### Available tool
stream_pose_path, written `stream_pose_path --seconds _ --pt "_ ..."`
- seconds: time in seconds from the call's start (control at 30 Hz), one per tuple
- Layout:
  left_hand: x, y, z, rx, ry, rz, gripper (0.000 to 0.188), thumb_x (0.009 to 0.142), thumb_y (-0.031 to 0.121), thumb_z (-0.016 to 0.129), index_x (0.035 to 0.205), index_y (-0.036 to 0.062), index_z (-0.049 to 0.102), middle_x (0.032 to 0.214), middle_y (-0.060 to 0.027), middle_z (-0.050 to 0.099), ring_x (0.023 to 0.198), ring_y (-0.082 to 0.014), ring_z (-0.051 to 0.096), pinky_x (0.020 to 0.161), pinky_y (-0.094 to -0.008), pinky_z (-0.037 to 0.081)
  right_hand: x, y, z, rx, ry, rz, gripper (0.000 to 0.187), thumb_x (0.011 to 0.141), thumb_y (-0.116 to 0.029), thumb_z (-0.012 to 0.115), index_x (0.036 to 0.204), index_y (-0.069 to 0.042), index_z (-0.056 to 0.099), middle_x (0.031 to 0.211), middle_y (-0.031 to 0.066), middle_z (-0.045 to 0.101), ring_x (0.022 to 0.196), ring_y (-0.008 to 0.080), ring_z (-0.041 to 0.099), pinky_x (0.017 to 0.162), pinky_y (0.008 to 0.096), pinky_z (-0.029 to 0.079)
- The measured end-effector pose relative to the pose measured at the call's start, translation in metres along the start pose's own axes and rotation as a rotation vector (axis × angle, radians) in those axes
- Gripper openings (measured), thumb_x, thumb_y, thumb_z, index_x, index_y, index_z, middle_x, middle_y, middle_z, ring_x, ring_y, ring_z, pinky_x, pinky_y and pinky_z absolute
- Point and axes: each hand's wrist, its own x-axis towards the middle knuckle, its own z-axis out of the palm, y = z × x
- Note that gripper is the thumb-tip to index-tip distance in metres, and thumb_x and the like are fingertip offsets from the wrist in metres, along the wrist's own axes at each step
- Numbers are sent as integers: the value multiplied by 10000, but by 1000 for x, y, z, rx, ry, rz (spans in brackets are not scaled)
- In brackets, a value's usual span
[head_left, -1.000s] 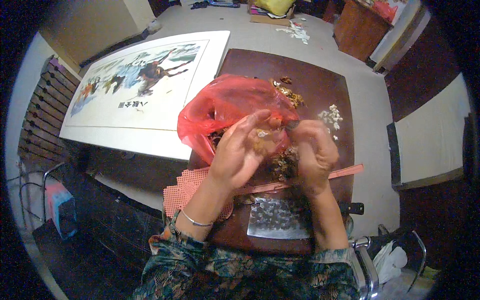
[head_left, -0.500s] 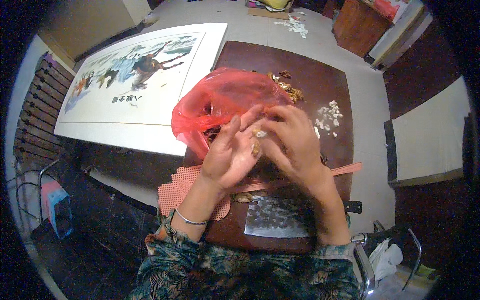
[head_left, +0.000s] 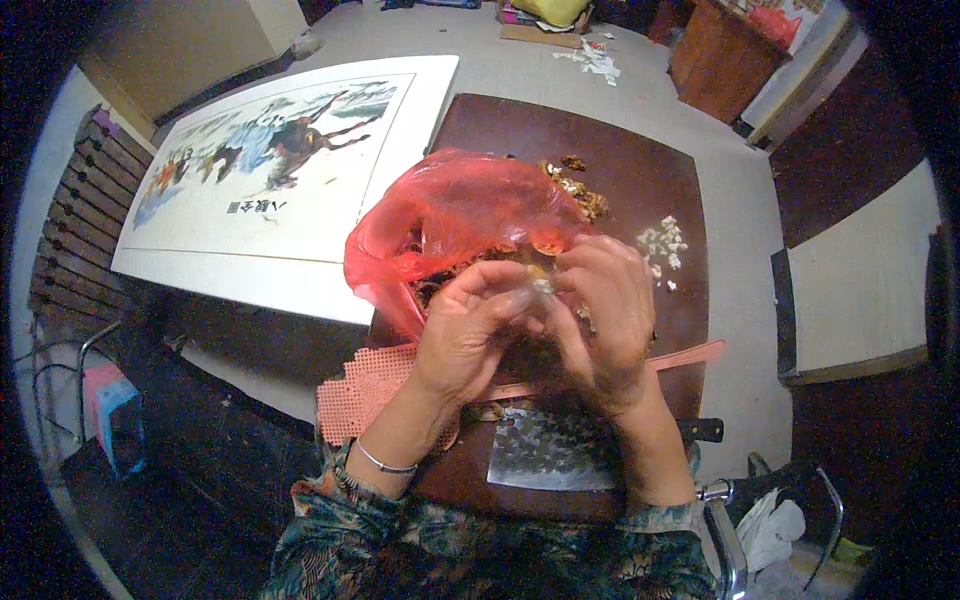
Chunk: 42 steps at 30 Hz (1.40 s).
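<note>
My left hand (head_left: 468,328) and my right hand (head_left: 612,315) meet over the table, fingers drawn together around a small pale piece (head_left: 542,286). Both hands pinch it, and its kind is too small to make out. Just beyond them lies a crumpled red plastic bag (head_left: 480,205), its mouth gaping toward me with dark bits inside. A heap of brown, shell-like scraps (head_left: 590,203) lies beyond my right hand. Small white pieces (head_left: 663,245) are scattered to the right of it.
A pink fly swatter (head_left: 375,388) lies across the table under my wrists. Nearer me, a cleaver (head_left: 550,450) rests flat, its black handle pointing right. A white panel with a horse painting (head_left: 290,250) adjoins the brown table (head_left: 560,120) on the left.
My left palm was turned up and spread with small bits on it; its fingers have now curled in. My right fingers have come down to meet them at the pale piece.
</note>
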Motion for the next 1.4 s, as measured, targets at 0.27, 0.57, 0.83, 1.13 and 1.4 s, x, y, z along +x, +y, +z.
stream_pose_path --seconds 0.27,0.57,0.83,1.13,1.4 --pt "-1 8 -5 -65 -87 -49 168 872 77 596 1017 -1 565 902 -93 643 691 -139 602 574 -229 488 1 -1 1 151 -60 -9 148 725 -66 647 853 -34 582 901 117 605 899 311 584 813 436 435" --pt "-3 10 0 -56 -59 -131 152 879 88 579 1003 1 569 866 -96 633 685 -138 596 518 -201 446 1 3 -9 433 -137 262 127 766 -28 649 878 -1 596 844 133 610 760 293 595 673 361 463" --pt "-2 7 -4 -20 -91 -115 181 895 116 563 1025 -8 553 874 -81 629 676 -123 605 503 -190 463 3 0 -10 461 -170 292 118 765 -30 669 856 -4 598 834 122 613 758 272 599 670 357 470" --pt "-3 5 -5 10 -61 -129 198 892 134 571 1031 -7 559 889 -85 635 661 -114 593 498 -188 453 1 1 -10 515 -203 346 130 773 -47 672 867 7 600 843 122 617 772 259 611 655 340 481" --pt "-3 5 -7 -50 -94 -144 207 891 134 570 1037 -13 556 887 -85 631 669 -120 594 490 -186 446 0 2 -10 613 -234 416 132 779 -42 667 881 13 605 862 114 622 790 204 618 658 305 495"
